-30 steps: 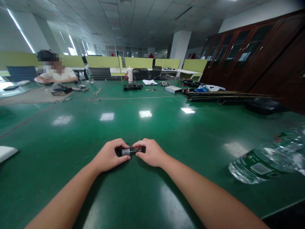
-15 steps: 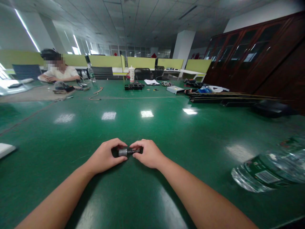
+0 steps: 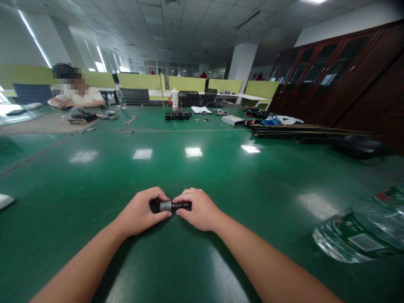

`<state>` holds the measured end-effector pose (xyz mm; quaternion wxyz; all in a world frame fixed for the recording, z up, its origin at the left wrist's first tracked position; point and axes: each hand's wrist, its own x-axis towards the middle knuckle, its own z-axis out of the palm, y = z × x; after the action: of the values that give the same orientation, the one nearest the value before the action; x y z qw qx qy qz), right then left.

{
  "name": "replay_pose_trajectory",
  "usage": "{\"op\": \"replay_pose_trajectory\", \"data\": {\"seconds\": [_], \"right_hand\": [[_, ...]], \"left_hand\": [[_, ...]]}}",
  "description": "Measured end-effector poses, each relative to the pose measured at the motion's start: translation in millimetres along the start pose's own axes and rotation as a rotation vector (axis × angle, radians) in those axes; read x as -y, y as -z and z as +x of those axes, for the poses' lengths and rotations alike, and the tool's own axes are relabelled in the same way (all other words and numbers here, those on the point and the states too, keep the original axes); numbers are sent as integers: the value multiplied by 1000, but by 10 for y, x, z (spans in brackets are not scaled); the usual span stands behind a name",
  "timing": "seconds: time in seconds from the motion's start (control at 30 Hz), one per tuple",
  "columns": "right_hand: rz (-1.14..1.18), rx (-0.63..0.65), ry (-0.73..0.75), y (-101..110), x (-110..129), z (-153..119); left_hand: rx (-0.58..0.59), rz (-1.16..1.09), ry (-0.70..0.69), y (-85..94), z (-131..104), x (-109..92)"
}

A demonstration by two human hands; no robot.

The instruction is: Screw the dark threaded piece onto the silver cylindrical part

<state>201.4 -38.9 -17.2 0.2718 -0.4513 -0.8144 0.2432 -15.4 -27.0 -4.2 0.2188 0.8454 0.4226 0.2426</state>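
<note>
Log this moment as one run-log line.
left hand: around grey end of small tool | right hand: at its dark, thin end | right side: clear plastic bottle

Two near hands, one cylindrical part, one person, perhaps three bottles.

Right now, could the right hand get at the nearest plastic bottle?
Probably yes: only green tabletop shows between the right hand and the nearest plastic bottle, though that hand's fingers are on one end of the cylindrical part.
</note>
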Motion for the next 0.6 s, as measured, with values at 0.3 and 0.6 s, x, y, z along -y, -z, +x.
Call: {"op": "replay_pose_trajectory", "data": {"seconds": [0.3,0.6], "right_hand": [[6,7,-16,4,24,2],[29,2,-13,13,-11,-12]], "left_hand": [[8,-16,26,-6,-9,-40],[-1,-26,48,-10,1,-63]]}}
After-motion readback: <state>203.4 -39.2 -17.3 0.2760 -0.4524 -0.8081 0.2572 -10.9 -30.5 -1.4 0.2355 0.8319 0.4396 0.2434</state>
